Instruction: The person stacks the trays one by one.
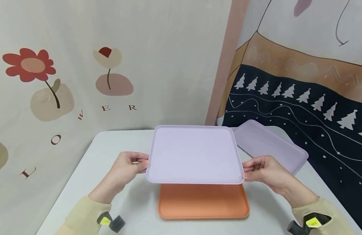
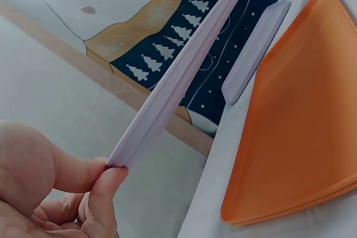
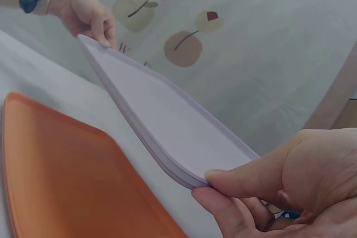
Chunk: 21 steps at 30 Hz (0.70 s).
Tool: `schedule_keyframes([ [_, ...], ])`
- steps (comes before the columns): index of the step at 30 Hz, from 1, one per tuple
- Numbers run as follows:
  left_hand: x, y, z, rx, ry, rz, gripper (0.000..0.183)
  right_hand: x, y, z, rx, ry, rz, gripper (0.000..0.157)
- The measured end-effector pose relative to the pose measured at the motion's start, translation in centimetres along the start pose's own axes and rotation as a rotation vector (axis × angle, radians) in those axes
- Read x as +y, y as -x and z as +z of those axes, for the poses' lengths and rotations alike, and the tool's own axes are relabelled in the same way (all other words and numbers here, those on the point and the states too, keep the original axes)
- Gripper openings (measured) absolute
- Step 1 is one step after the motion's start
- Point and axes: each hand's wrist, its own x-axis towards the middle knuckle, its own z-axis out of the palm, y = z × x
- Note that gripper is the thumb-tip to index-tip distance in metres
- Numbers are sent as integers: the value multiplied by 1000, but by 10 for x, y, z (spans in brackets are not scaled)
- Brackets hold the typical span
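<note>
A lilac rectangular tray (image 1: pixel 194 155) is held up level above the table, its edge showing a doubled line in the right wrist view. My left hand (image 1: pixel 131 168) pinches its left edge between thumb and fingers. At the opposite short side, my right hand (image 1: pixel 264 173) pinches the right edge near the front corner. Below it an orange tray (image 1: pixel 203 202) lies on the table, its back part hidden by the lilac one in the head view. In the left wrist view, the lilac tray (image 2: pixel 178 76) appears edge-on, well apart from the orange tray (image 2: pixel 301 115).
Another lilac tray (image 1: pixel 272 147) lies slanted at the back right of the white table (image 1: pixel 110 143), beyond my right hand. A curtain with printed flowers (image 1: pixel 169 65) hangs behind, and a dark cloth with printed trees (image 1: pixel 310 120) stands along the right side.
</note>
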Motion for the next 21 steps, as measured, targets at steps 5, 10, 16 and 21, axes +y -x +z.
schedule_keyframes([
  [5,-1,3,3,-22,23,7,24,6,4,-2,7,24,0,34],
  [10,-2,6,7,-43,38,-1,24,10,9,-5,7,46,10,33],
  [16,-5,10,14,-48,54,-14,21,15,15,-9,7,46,22,29],
  [21,-9,12,19,-48,58,-32,19,21,20,-9,4,53,46,31],
])
